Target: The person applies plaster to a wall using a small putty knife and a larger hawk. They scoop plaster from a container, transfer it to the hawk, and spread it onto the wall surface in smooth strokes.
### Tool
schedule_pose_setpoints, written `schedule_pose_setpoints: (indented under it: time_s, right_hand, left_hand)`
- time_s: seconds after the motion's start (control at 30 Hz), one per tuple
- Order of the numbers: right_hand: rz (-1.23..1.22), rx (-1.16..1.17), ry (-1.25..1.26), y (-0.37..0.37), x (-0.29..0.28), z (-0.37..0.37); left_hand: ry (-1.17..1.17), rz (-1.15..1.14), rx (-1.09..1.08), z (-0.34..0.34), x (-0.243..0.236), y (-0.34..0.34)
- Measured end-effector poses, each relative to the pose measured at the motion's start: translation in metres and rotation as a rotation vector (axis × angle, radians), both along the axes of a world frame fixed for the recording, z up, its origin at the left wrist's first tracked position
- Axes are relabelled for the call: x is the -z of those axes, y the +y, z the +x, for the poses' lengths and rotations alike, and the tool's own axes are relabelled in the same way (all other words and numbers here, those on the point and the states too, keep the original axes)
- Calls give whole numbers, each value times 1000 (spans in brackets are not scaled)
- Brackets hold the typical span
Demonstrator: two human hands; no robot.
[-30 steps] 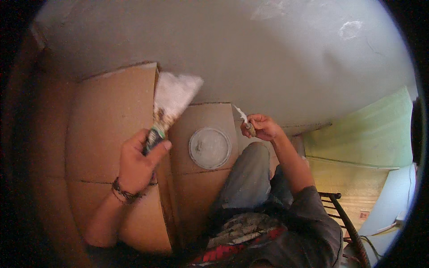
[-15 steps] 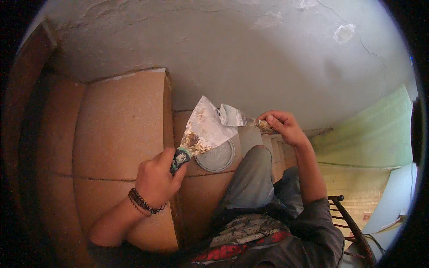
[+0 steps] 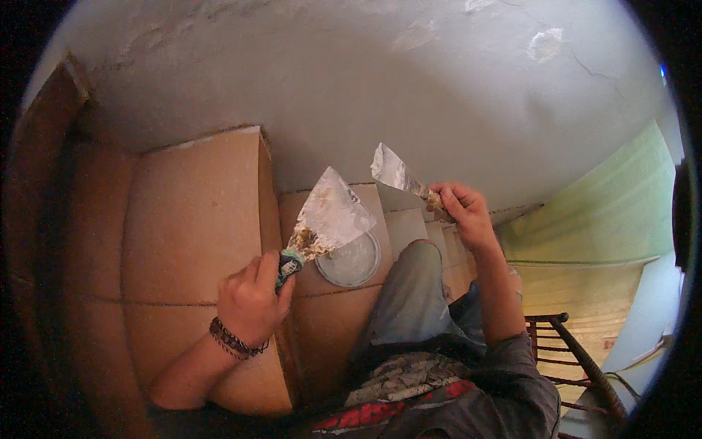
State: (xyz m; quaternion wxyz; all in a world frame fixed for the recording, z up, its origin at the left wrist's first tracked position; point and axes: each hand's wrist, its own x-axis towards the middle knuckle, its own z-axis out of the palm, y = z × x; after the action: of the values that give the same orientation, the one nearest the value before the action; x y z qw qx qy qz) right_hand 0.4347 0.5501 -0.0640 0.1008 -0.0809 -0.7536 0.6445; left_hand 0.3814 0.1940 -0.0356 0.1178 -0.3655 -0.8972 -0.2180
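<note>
My left hand (image 3: 252,296) is closed round the dark handle of a wide putty knife (image 3: 335,208), whose blade is smeared white and brown. In my right hand (image 3: 464,212) is a narrower putty knife (image 3: 395,170), its blade pointing up and left with whitish paste at its edge. The two blades are apart, the narrow one above and right of the wide one. Below the wide blade, a round tub (image 3: 351,276) with grey-white stuff stands on a tiled step, partly hidden by that blade.
A grey wall (image 3: 329,95) with cracks and white patches rises in front. Brown tiled stairs (image 3: 194,212) climb on the left and lead down at right. A dark metal railing (image 3: 585,358) and a yellow-green sheet (image 3: 599,212) are at the right.
The narrow putty knife has left the wide blade, moving up and slightly right. My left hand and the wide putty knife have hardly moved. The view has shifted a little.
</note>
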Motion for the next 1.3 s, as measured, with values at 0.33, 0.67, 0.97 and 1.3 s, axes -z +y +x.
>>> schedule_pose_setpoints:
  time_s: [0.33,0.67,0.97,1.3]
  right_hand:
    - [-488,-248,97,-22,30,18]
    - [-540,-354,196,-29,12,43]
    - [-390,-229,238,-23,-30,55]
    - [-387,-89,231,12,-44,49]
  left_hand:
    - [-622,352,77,-3,-19,2]
    - [-739,259,212,-6,-11,14]
    - [-684,167,198,-6,-33,13]
    - [-618,176,378,-16,-76,74]
